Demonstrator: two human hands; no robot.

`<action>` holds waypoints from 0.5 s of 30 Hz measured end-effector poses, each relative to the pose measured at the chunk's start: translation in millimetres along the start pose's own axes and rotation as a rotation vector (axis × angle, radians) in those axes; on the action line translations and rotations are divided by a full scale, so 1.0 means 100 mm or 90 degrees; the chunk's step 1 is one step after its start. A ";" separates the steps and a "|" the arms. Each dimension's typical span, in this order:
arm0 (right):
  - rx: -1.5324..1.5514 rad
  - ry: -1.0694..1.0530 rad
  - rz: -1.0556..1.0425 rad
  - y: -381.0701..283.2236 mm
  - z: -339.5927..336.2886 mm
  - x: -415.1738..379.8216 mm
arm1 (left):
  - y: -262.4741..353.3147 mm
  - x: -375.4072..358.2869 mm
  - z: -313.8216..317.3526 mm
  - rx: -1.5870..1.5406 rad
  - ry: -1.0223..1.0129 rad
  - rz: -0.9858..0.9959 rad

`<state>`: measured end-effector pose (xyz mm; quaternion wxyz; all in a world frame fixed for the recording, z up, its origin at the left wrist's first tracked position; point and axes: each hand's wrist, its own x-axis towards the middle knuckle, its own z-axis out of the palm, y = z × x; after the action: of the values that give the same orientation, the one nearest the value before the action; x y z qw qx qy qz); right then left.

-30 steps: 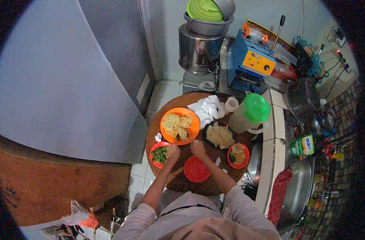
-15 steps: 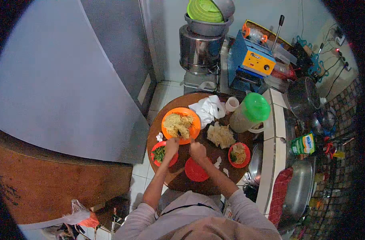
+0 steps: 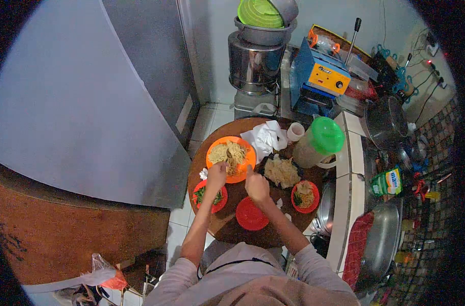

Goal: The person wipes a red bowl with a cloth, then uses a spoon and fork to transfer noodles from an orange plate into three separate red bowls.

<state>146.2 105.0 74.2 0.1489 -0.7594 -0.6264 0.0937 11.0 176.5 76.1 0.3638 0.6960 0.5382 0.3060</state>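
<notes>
Left hand is hovering at the near-left edge of the orange plate, fingers curling in, mostly closed. Noodles are lying on that plate, just beyond the left hand and ahead-left of the right one. A small dark shape is showing in them near the left fingertips; can't tell if the hand is gripping it.

Right hand is sitting at the plate's near-right edge, curling mostly closed, one digit pointing at the rim. Can't tell if it's holding anything or touching the plate.

Greens bowl (red) is sitting just below the left hand, that forearm crossing over it. Middle red bowl is resting on the wearer's side of the right hand, the forearm passing beside it. Right red bowl is standing well to the right of the right hand, holding noodles and something green.

Pale crispy pile is lying right of the right hand. White plastic bag is lying crumpled beyond that hand, white cup standing beside it. Green-lidded jug is standing farther right. Round brown desk is carrying all of it.
</notes>
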 end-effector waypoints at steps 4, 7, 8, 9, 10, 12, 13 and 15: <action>0.002 0.034 -0.001 -0.03 -0.13 0.01 | 0.29 -0.02 -0.18 0.037 -0.028 -0.027; 0.014 0.028 -0.014 -0.01 -0.14 0.00 | 0.16 0.01 -0.12 0.033 0.001 0.027; 0.014 0.028 -0.015 -0.01 -0.14 0.00 | 0.10 0.01 -0.09 0.025 0.014 0.060; 0.018 0.030 -0.016 -0.01 -0.14 -0.01 | 0.12 0.00 -0.10 0.025 0.014 0.060; 0.021 0.031 -0.017 -0.01 -0.14 -0.02 | 0.14 -0.01 -0.11 0.031 0.011 0.037; 0.023 0.029 -0.012 -0.02 -0.16 -0.04 | 0.15 -0.03 -0.12 0.037 0.007 0.013; 0.024 0.026 -0.006 -0.03 -0.17 -0.05 | 0.14 -0.03 -0.13 0.024 -0.001 0.031; 0.039 0.035 -0.007 -0.02 -0.16 -0.04 | 0.18 -0.03 -0.16 0.012 -0.010 0.048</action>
<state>148.4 100.0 89.7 0.1894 -0.7533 -0.6232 0.0910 6.3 173.5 100.1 0.3500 0.7217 0.5111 0.3090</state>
